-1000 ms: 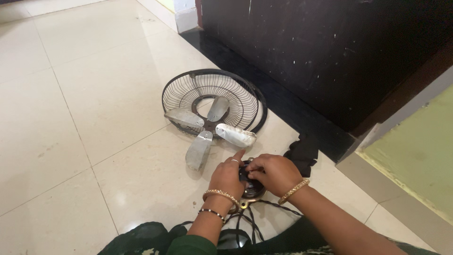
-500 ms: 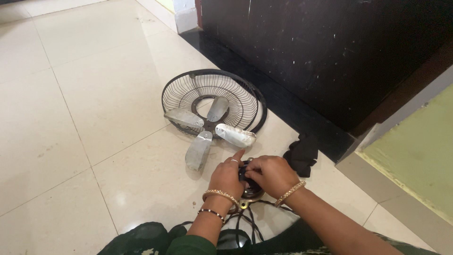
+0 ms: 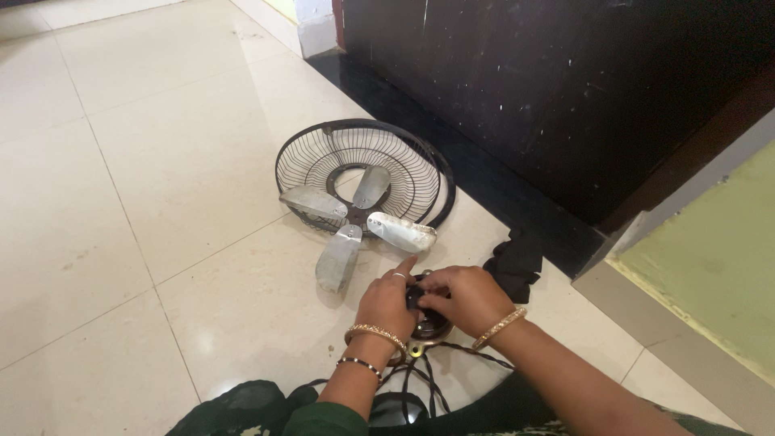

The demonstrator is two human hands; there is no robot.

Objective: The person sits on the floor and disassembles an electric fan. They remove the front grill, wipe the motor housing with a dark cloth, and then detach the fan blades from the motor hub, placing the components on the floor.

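Note:
A small dark fan motor (image 3: 426, 324) with a brass-coloured bracket sits on the tiled floor close in front of me, black wires trailing from it toward my lap. My left hand (image 3: 387, 303) wraps its left side, forefinger pointing up. My right hand (image 3: 464, 296) grips the top of it from the right. Both wrists wear gold bangles. Most of the motor is hidden under my fingers.
A metal fan blade set (image 3: 355, 222) with several grey blades lies partly on a round black wire guard (image 3: 363, 165) just beyond my hands. A black cloth (image 3: 514, 262) lies to the right by a dark cabinet (image 3: 565, 89). Cream floor tiles (image 3: 121, 202) spread left.
My right hand has shifted very slightly on the motor; both hands stay on it. Nothing else has moved.

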